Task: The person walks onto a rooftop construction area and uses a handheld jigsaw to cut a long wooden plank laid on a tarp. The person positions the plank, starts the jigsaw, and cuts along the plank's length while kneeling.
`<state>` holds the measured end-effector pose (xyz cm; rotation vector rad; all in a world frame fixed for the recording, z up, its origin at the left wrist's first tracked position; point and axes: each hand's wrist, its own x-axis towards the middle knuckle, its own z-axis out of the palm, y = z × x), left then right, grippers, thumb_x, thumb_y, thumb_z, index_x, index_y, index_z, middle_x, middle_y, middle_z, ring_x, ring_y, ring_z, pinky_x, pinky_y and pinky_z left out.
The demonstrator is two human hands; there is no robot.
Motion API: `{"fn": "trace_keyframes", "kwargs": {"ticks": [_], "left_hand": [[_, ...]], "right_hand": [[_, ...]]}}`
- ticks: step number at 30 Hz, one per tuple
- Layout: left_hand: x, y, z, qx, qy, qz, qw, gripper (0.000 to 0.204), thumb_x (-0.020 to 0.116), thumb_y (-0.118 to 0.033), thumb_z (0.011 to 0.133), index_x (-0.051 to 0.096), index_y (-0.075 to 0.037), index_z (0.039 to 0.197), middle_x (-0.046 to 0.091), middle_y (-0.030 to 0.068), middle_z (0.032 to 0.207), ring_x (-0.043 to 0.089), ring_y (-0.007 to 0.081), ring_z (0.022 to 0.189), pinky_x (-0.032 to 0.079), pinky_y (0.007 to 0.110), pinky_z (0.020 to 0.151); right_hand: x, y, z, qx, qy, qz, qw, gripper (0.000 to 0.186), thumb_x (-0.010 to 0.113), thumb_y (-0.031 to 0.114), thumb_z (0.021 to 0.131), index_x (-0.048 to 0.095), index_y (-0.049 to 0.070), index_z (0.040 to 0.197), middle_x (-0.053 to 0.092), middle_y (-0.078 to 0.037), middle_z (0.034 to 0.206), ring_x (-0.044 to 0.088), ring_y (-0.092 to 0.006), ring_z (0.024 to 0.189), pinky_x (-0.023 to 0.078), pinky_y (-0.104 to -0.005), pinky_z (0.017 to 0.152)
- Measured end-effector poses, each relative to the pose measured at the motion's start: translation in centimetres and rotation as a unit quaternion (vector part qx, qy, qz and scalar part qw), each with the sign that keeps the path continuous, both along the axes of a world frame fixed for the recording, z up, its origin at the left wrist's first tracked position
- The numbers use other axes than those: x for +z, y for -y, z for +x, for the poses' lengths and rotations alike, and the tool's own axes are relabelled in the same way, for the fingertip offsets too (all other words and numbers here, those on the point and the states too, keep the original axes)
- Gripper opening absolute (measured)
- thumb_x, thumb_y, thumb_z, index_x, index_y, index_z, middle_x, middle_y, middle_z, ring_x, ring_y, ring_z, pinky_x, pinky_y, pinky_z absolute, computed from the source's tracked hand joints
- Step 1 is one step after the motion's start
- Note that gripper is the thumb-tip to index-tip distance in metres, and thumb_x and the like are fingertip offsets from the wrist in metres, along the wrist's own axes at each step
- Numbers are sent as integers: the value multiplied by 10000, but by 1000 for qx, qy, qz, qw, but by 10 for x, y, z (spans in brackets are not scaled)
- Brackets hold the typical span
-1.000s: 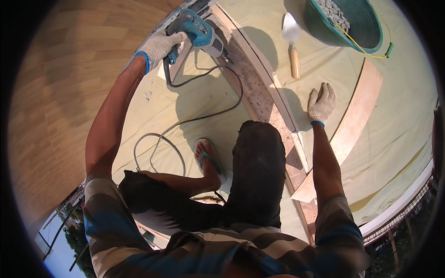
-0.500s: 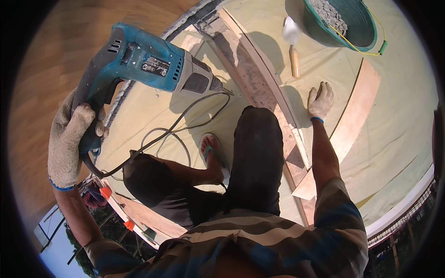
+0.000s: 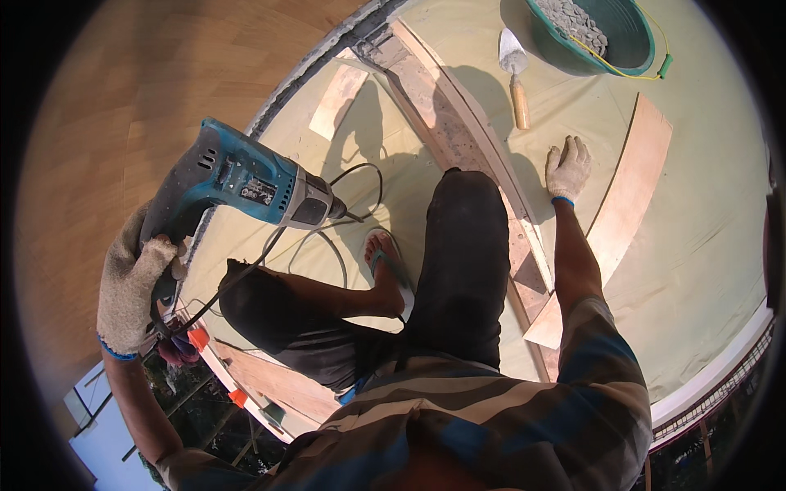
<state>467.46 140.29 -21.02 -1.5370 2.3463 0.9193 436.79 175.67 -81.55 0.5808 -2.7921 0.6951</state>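
Note:
My left hand [image 3: 135,286], in a knitted work glove, is closed around the rear handle of a blue and grey power drill [image 3: 254,184]. The drill is held up at the left, its bit pointing right and slightly down. A black cord [image 3: 266,252] runs from its handle and loops over the pale sheet. My right hand [image 3: 568,170], gloved as well, is palm down with fingers apart over the sheet, holding nothing. It is between a long wooden form board and a curved plywood strip [image 3: 639,176]. Just beyond it lies a trowel [image 3: 519,100] with a wooden handle.
A green bucket [image 3: 634,37] of grey rubble stands at the far right. A board-edged channel [image 3: 438,114] crosses the middle, beside my knee. A short plywood piece [image 3: 338,100] lies at the far left of it. Wood-patterned boarding [image 3: 106,123] rises along the left.
My left hand has brought the drill lower and nearer, and its bit has moved left. My right hand stays by the plywood strip. The view has shifted slightly.

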Motion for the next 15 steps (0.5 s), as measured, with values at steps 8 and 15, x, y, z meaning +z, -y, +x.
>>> {"fn": "trace_keyframes", "kwargs": {"ticks": [8,15], "left_hand": [[-22,55,7,27,-59,-6,998,437,660,-377,1032,635,13,1229,640,43,914,608,96,754,545,273,702],[-62,103,-1,29,-103,-51,993,476,687,-399,1021,647,18,1248,642,29,902,594,89,749,519,261,674]], "right_hand": [[0,3,1,17,-8,-3,1000,486,675,328,957,634,25,1335,603,-219,1409,517,-422,1340,409,-531,1145],[-3,3,1,9,-6,9,1000,482,664,341,966,636,46,1346,589,-201,1437,503,-411,1364,400,-533,1153]]}}
